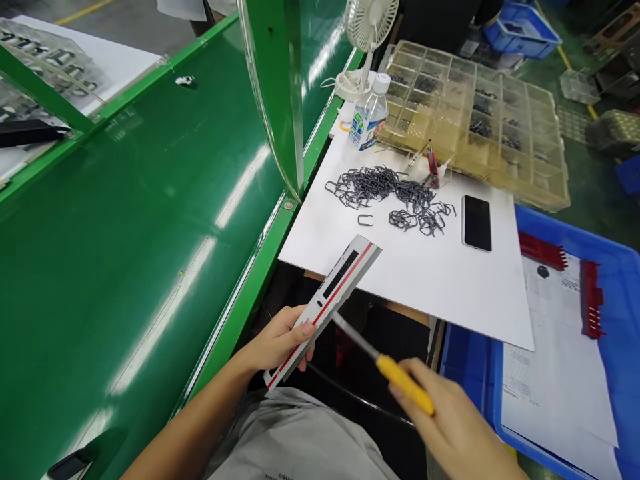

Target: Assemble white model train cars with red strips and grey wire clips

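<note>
My left hand [280, 340] grips the lower end of a long light-grey plastic housing [327, 303] with a red stripe and a dark slot, tilted up and away from me. My thumb lies on its face and the fingers curl underneath. My right hand [445, 417], slightly blurred, is closed round a yellow-handled tool [405, 385] with a straight grey shaft. The shaft's tip meets the housing's right edge; whether it goes inside is hidden. Beyond the housing, a heap of dark U-shaped clips [370, 185] lies on a white board [465, 287], with one single clip [365, 220] apart.
A phone [477, 223], a bottle [370, 115], a white fan [371, 27] and a compartmented plastic box [535, 175] stand beyond. At right, a blue bin [620, 263] holds papers and red parts [591, 299]. A green belt [125, 267] with a rail runs along the left.
</note>
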Demonstrator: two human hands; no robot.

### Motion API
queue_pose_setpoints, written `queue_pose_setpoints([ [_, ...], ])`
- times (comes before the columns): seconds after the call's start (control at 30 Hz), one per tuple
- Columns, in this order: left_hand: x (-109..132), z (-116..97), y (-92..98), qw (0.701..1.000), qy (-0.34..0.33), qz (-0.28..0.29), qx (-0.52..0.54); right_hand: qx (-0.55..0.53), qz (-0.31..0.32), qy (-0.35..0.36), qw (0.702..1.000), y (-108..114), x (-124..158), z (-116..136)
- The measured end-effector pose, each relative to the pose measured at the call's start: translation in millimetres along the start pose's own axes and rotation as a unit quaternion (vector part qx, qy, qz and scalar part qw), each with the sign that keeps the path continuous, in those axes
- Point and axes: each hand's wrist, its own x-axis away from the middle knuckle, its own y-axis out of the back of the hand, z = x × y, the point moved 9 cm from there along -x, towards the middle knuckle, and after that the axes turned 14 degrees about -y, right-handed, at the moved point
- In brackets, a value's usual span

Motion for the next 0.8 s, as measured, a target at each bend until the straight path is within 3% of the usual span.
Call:
queue_pose_setpoints([
  [0.1,0.8,1.0,1.0,1.000,0.009,-0.015,0.003,-0.019,-0.024,-0.004,1.000,12.0,-3.2,-0.9],
  [0.23,0.6,-1.0,1.1,1.000,0.003,-0.018,-0.004,0.059,0.070,0.021,0.996,-12.6,-3.9,0.2],
  [0.3,0.5,-0.2,-1.3,1.000,0.006,-0.007,-0.004,0.035,0.050,0.017,0.998,-8.3,-4.7,-2.5],
  [0.4,0.4,1.6,-2.7,1.000,0.009,-0.005,-0.002,-0.032,-0.028,-0.002,0.999,13.5,-3.9,-8.0],
  [0.47,0.2,1.2,-1.5,1.000,0.004,-0.011,-0.010,-0.010,-0.015,0.001,1.000,12.2,-1.6,-7.1],
  [0.57,-0.1,-0.8,0.4,0.999,-0.008,-0.018,-0.025,0.079,0.062,0.011,0.995,-8.4,1.5,-6.4],
  [0.73,1.2,3.5,4.6,0.998,0.017,-0.053,0.029,0.028,0.006,-0.027,0.999,-0.7,-6.2,-15.7],
  [0.8,0.6,1.7,9.5,0.997,0.005,-0.072,0.027,0.035,0.024,-0.015,0.999,-2.4,-7.6,-10.7],
])
